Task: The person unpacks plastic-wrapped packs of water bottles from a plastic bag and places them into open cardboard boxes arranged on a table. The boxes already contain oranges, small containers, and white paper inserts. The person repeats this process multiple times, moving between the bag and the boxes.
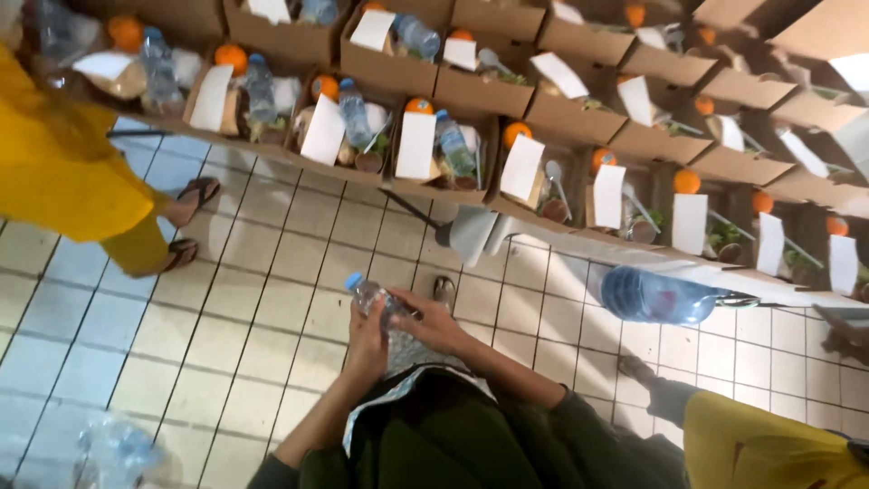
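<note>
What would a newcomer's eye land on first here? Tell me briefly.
The rows of open cardboard boxes along the top, each with an orange, a white card and often a water bottle. Then, at centre, the left hand and right hand holding a small blue-capped water bottle above the tiled floor.

Warm indoor light falls unevenly across the pale tiled floor, brightest in a patch just right of the large water jug, which glows blue and casts a soft shadow. Rows of cardboard boxes above the jug sit dimmer, their white cards flaring slightly. Motion blur smears the whole frame (the jug and the plastic at the lower left edge most of all). The far corners beyond the jug darken, and lines bend toward the edges.
</note>
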